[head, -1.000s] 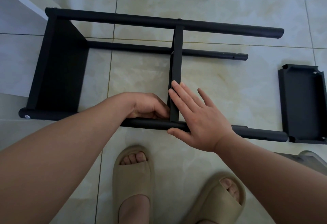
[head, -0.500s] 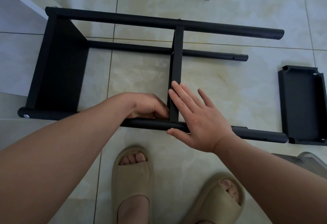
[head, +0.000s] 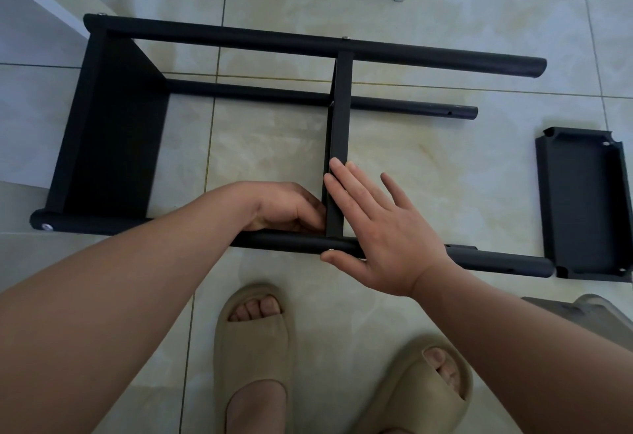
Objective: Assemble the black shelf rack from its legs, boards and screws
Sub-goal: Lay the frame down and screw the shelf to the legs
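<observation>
The black shelf rack [head: 113, 132] lies on its side on the tiled floor [head: 428, 159], with its middle board [head: 339, 125] standing on edge between the far and near legs. The right hand [head: 387, 228] is released and flat, its straight fingers pressed along that board and its thumb on the near leg [head: 284, 242]. The left hand [head: 287, 207] curls against the board's other face (whether it grasps anything, I cannot tell), and a loose board [head: 582, 204] lies just past the leg ends at right.
</observation>
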Action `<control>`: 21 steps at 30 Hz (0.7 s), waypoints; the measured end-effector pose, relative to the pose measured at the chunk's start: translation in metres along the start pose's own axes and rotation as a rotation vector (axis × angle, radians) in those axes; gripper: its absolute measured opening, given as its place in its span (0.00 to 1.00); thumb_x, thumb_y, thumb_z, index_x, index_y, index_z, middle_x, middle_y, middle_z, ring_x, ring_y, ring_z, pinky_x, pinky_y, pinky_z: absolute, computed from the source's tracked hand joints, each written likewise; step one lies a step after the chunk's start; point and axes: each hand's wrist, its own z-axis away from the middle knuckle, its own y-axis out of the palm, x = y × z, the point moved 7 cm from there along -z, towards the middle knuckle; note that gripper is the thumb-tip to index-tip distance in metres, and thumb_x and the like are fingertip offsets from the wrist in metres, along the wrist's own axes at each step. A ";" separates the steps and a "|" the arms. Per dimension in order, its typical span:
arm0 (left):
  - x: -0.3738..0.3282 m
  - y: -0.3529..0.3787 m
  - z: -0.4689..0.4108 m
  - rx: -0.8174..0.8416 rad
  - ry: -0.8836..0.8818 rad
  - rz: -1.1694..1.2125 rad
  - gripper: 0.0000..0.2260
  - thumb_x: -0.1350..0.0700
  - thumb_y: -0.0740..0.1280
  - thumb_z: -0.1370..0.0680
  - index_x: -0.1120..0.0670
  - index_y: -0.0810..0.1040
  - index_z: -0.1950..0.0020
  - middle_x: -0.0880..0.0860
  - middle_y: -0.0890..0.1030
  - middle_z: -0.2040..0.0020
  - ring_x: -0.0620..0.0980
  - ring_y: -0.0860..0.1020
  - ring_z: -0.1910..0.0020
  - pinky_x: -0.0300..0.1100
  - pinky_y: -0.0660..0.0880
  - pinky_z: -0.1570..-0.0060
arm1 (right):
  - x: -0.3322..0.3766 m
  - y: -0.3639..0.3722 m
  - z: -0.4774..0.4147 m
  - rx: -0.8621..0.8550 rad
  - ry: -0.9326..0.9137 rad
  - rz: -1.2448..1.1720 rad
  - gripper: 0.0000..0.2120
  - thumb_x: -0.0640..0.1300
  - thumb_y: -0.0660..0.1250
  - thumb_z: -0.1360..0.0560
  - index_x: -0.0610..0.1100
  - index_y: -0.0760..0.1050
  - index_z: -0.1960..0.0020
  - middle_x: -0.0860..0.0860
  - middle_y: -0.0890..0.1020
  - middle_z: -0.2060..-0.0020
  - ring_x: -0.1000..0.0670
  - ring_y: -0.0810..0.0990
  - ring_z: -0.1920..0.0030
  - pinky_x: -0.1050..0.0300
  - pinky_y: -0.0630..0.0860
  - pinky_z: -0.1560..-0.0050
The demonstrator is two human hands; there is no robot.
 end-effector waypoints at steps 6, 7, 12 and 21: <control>-0.001 0.003 0.001 0.044 -0.004 0.035 0.08 0.65 0.65 0.23 0.59 0.84 0.56 0.56 0.84 0.61 0.49 0.83 0.63 0.39 0.79 0.61 | 0.000 0.000 0.000 -0.002 -0.001 -0.006 0.43 0.71 0.49 0.21 0.44 0.48 0.17 0.50 0.45 0.17 0.49 0.45 0.18 0.37 0.56 0.22; -0.001 0.003 0.001 0.025 0.003 0.006 0.07 0.64 0.66 0.23 0.59 0.83 0.55 0.56 0.84 0.61 0.49 0.83 0.63 0.39 0.79 0.61 | 0.000 0.000 0.000 -0.002 0.000 -0.007 0.43 0.71 0.49 0.21 0.44 0.48 0.17 0.50 0.45 0.17 0.49 0.45 0.18 0.37 0.56 0.22; 0.001 -0.001 -0.001 -0.030 -0.005 -0.070 0.07 0.65 0.65 0.23 0.62 0.82 0.48 0.58 0.84 0.58 0.51 0.83 0.62 0.41 0.79 0.59 | 0.000 0.000 0.000 -0.010 0.000 -0.006 0.43 0.70 0.50 0.21 0.44 0.49 0.17 0.50 0.45 0.17 0.49 0.45 0.18 0.37 0.56 0.22; 0.000 0.003 0.000 0.012 -0.023 -0.035 0.05 0.60 0.68 0.27 0.56 0.85 0.58 0.55 0.85 0.61 0.49 0.83 0.63 0.40 0.78 0.61 | 0.000 0.000 0.000 -0.015 0.003 -0.011 0.43 0.70 0.50 0.21 0.44 0.49 0.17 0.50 0.46 0.17 0.49 0.45 0.18 0.37 0.57 0.22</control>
